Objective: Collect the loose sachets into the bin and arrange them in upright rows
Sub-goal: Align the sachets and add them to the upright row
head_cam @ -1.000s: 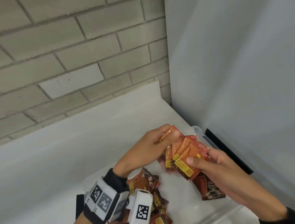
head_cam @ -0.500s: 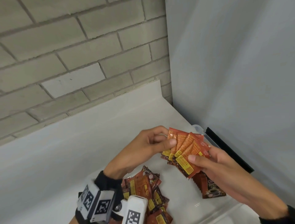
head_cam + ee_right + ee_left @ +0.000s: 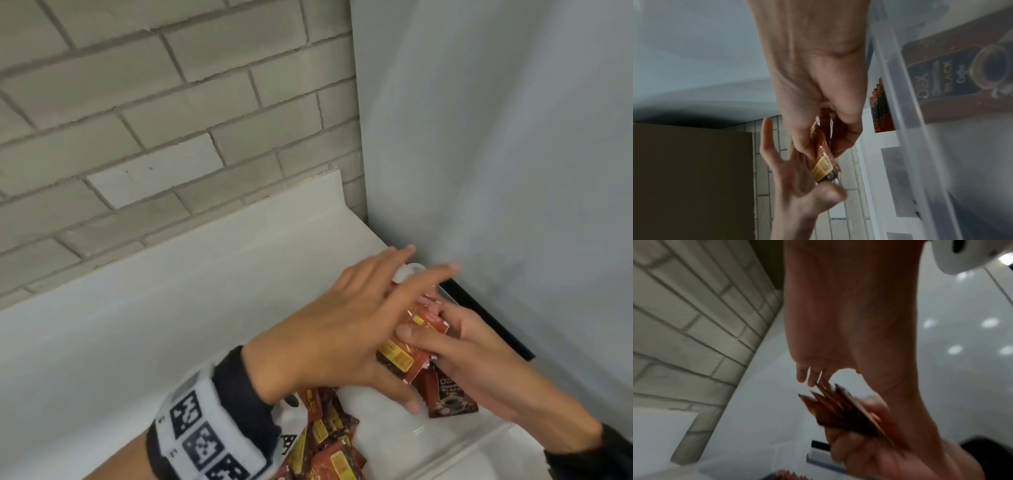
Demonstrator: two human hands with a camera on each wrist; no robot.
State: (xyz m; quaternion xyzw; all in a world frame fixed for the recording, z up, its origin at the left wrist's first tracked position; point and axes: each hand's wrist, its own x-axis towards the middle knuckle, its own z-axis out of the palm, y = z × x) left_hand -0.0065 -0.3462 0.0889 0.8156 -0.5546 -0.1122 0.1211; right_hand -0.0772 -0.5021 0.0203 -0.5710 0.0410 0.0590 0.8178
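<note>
A bundle of orange-red sachets (image 3: pixel 402 358) is gripped in my right hand (image 3: pixel 459 346), thumb on its near face, above the clear bin's (image 3: pixel 407 270) far end. My left hand (image 3: pixel 376 308) lies over the bundle with straight fingers reaching past it, thumb low by its bottom edge. In the right wrist view the bundle (image 3: pixel 824 162) is edge-on between my right thumb and fingers, and the left hand (image 3: pixel 785 178) is spread beside it. The blurred left wrist view shows the sachets (image 3: pixel 838 410) fanned under the left palm. A dark coffee sachet (image 3: pixel 452 401) stands in the bin.
Several loose sachets (image 3: pixel 325 442) lie heaped at the bottom centre, by my left wrist. A brick wall (image 3: pixel 171 102) is behind the white counter (image 3: pixel 171 308), with a grey wall (image 3: pixel 496 137) close on the right. A black strip (image 3: pixel 489 322) runs along that wall beside the bin.
My left hand has stopped pinching the top of the fanned sachets and now lies flat over them. The fan has closed into a tighter bundle and sits lower.
</note>
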